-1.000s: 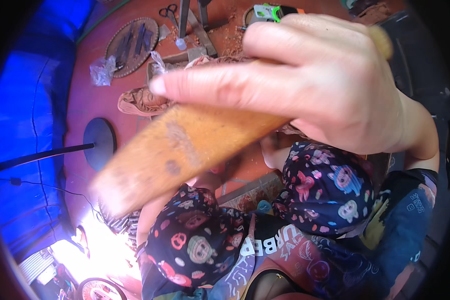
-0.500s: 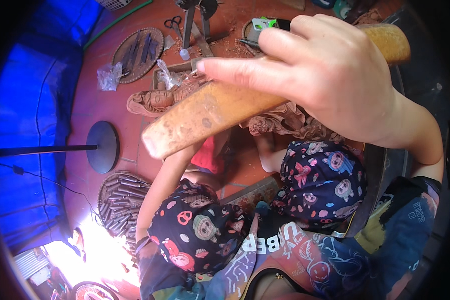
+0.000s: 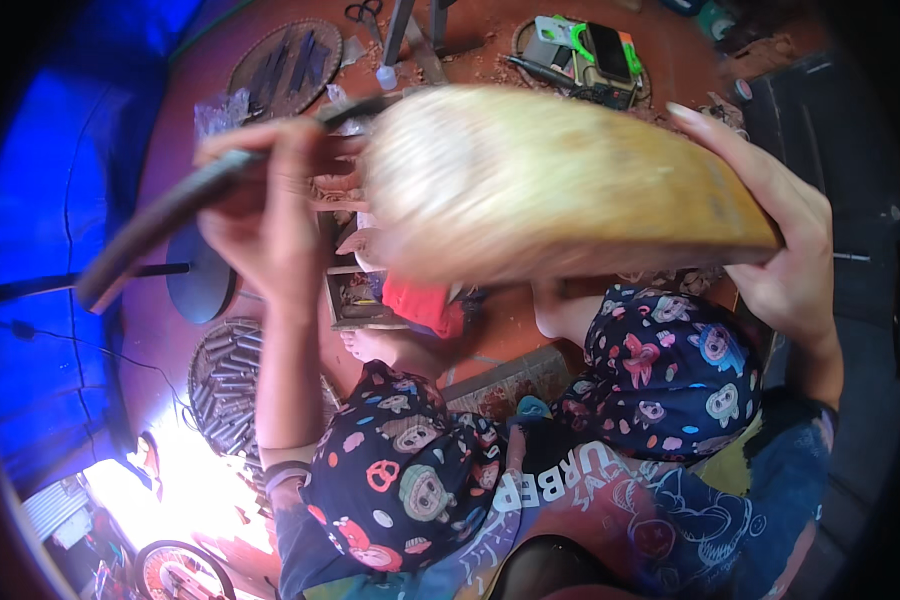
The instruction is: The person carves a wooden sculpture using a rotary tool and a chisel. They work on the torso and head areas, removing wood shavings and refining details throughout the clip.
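Note:
My right hand is closed round the near right end of a thick yellowish wooden mallet, which is raised and blurred by motion. My left hand, also blurred, is closed on a long dark chisel held slantwise, its upper end reaching behind the mallet's left end. Whether mallet and chisel touch I cannot tell. Under and behind them lies a reddish carved wood figure, mostly hidden by the mallet and my left hand.
A round basket with several dark chisels stands at left by a black lamp base. Farther off are a woven tray with flat blades, scissors, and a tray bearing a phone. A blue tarp hangs left.
The mallet has swung about, its broad end now nearer and its right end in my palm. My left hand has risen into view from behind it with the chisel. The view has shifted slightly.

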Demonstrator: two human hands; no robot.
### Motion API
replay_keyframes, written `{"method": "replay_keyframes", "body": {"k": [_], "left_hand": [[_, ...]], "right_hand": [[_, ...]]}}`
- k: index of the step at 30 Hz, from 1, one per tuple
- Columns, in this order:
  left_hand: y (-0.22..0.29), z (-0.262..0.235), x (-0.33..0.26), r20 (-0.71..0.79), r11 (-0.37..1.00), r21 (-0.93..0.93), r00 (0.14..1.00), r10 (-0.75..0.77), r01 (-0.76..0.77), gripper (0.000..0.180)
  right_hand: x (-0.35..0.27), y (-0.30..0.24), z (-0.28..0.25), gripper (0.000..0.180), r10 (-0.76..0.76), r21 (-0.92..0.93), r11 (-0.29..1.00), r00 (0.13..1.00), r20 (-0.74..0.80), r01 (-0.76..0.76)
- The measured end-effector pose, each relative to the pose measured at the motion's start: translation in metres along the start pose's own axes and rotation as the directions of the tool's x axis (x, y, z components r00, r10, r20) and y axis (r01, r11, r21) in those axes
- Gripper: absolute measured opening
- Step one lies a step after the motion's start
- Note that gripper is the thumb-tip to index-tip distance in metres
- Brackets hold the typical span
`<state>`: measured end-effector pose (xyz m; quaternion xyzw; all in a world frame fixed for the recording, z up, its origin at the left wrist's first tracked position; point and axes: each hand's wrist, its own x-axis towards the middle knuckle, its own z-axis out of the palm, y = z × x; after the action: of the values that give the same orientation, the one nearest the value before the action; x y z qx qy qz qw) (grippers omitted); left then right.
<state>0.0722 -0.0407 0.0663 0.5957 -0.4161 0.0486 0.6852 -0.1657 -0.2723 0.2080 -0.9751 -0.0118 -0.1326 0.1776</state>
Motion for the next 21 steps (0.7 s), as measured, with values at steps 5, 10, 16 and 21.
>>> {"method": "replay_keyframes", "body": {"k": [5,10,16,21], "left_hand": [[0.046,-0.023,0.031,0.030,0.961,-0.209,0.983,-0.181,0.183,0.012],[0.032,-0.026,-0.006,0.172,0.947,-0.107,0.944,-0.281,0.302,0.017],[-0.026,-0.001,-0.068,0.276,0.928,-0.116,0.909,-0.313,0.355,0.017],[-0.049,0.013,-0.080,0.334,0.925,-0.107,0.890,-0.311,0.364,0.018]], "right_hand": [[-0.042,-0.001,-0.002,0.061,0.239,0.020,0.971,0.965,-0.105,-0.238],[-0.046,-0.015,-0.016,0.056,0.293,-0.131,0.950,0.955,0.049,-0.285],[-0.036,-0.017,0.019,0.052,0.227,-0.128,0.970,0.955,0.189,-0.205],[-0.022,-0.016,0.024,0.049,0.211,-0.196,0.970,0.901,0.380,-0.144]]}}
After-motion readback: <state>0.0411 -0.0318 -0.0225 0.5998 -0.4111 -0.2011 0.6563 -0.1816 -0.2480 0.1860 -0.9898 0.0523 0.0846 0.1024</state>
